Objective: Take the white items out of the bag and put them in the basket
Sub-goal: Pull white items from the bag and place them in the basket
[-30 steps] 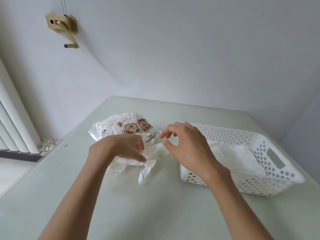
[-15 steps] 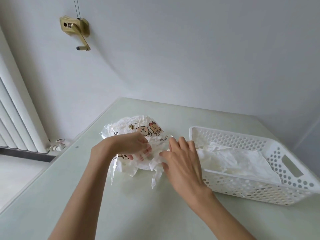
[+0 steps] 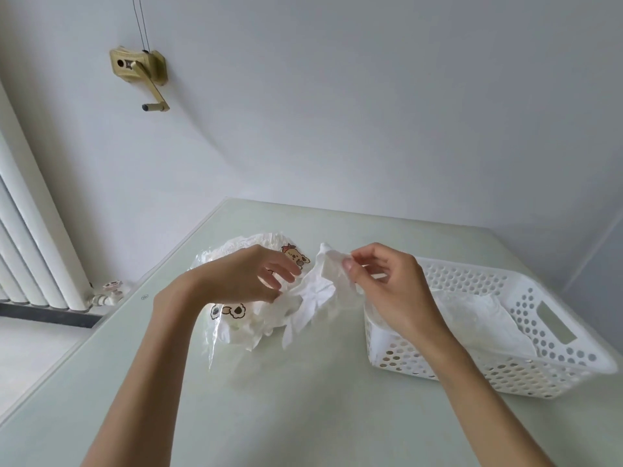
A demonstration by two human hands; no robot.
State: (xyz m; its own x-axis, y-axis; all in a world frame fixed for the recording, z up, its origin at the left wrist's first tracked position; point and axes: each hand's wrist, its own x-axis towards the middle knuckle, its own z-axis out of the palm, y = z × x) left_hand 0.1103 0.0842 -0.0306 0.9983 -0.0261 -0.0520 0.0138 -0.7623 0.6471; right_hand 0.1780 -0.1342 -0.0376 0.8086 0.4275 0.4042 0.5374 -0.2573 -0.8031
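Presently, right hand (image 3: 392, 291): thumb and forefinger pinch the top edge of a white item (image 3: 320, 291), fingers curled, raised above the table.
White item: thin crumpled sheet, hanging from the pinch; its lower part trails down to the bag mouth, between bag and basket.
Left hand (image 3: 247, 279): fingers curled over the bag's opening, holding the plastic near where the sheet emerges.
Bag (image 3: 232, 315): clear crinkled plastic with cartoon bear prints, lying on the table left of the basket, white contents inside.
Basket (image 3: 526, 362): white perforated plastic, to the right, just beside the right wrist; more white sheets (image 3: 472, 318) lie in it.
Table (image 3: 303, 416): pale green, smooth top.
Wall fitting (image 3: 141, 72): brass-coloured crank on the wall, upper left.
Radiator (image 3: 30, 237): white ribs, far left, with a valve (image 3: 109, 291) at its foot.
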